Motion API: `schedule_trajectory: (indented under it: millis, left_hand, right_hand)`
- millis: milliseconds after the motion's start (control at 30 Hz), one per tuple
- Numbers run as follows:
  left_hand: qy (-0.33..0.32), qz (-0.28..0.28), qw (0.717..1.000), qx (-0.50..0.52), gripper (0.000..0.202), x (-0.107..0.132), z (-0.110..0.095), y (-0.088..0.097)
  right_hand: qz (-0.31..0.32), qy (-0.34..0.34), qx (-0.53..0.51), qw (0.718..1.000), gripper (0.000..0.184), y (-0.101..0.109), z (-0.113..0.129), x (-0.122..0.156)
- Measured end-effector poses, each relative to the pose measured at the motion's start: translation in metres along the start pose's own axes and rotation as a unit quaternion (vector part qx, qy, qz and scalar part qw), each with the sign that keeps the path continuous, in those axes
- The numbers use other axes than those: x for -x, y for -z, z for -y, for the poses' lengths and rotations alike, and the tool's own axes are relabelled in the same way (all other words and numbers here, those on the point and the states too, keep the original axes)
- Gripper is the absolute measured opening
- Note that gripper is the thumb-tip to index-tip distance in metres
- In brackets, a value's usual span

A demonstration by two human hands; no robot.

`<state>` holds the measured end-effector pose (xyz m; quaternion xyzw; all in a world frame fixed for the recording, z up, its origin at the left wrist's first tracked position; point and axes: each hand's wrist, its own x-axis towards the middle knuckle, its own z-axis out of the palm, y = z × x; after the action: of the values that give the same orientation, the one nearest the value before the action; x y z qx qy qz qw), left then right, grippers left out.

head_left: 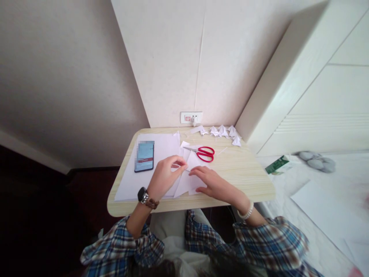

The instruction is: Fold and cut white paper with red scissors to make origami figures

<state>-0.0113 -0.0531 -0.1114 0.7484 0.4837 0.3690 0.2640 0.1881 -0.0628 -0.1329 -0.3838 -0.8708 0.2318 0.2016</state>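
My left hand, with a watch on its wrist, has thumb and fingertips closed on a white piece of paper near the middle of the table. Just to the right, my right hand is open, its thumb and fingers apart over white paper. Whether its fingertips touch the paper I cannot tell. Beyond the hands, scissors with red handles lie on paper, blades pointing left. A phone with a lit screen rests on white sheets at the left.
Several folded white paper pieces line the back right of the wooden table. A wall socket with a plug sits behind the table. To the right, a green and white carton, a grey fluffy item and white sheets lie on a pale surface.
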Motion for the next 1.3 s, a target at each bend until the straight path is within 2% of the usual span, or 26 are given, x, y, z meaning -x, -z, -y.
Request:
schedule_trajectory:
  millis: [67,133,333,533,700,800,900,967,1067,1300]
  left_hand:
    - [-0.005,0.059,0.998,-0.034,0.013,0.005,0.012,-0.007]
    - [-0.023,0.105,0.991,-0.074,0.029,0.011,0.019,-0.017]
    - [-0.076,0.152,0.969,-0.179,0.035,0.019,0.021,-0.047]
    - [-0.082,0.184,0.956,-0.215,0.033,0.017,0.02,-0.045]
    - [-0.047,0.204,0.956,-0.207,0.034,0.012,0.019,-0.035]
    - [-0.035,0.188,0.962,-0.198,0.031,0.009,0.016,-0.026]
    - [-0.035,0.143,0.972,-0.184,0.026,0.007,0.01,-0.015]
    - [-0.041,0.112,0.978,-0.173,0.032,0.005,0.006,-0.008]
    - [-0.056,0.08,0.983,-0.155,0.03,0.005,-0.002,0.002]
    - [-0.091,0.043,0.987,-0.125,0.024,0.007,-0.015,0.017]
  right_hand:
    - [0.013,-0.01,0.008,1.0,0.041,-0.011,-0.016,0.009]
    - [0.009,-0.018,0.011,1.0,0.041,-0.016,-0.027,0.015]
    - [-0.017,-0.024,0.009,1.0,0.052,-0.005,-0.044,0.018]
    - [-0.032,-0.023,-0.004,0.999,0.05,0.0,-0.055,0.027]
    - [-0.085,-0.054,-0.016,0.995,0.023,0.005,-0.048,0.024]
    - [-0.125,-0.064,-0.028,0.99,0.009,0.012,-0.038,0.017]
    - [-0.171,-0.062,-0.044,0.982,0.002,0.023,-0.024,0.01]
    - [-0.197,-0.062,-0.054,0.977,0.005,0.03,-0.014,0.006]
    - [-0.227,-0.058,-0.068,0.97,0.006,0.041,0.002,0.002]
    - [-0.256,-0.046,-0.075,0.963,0.007,0.059,0.029,-0.002]
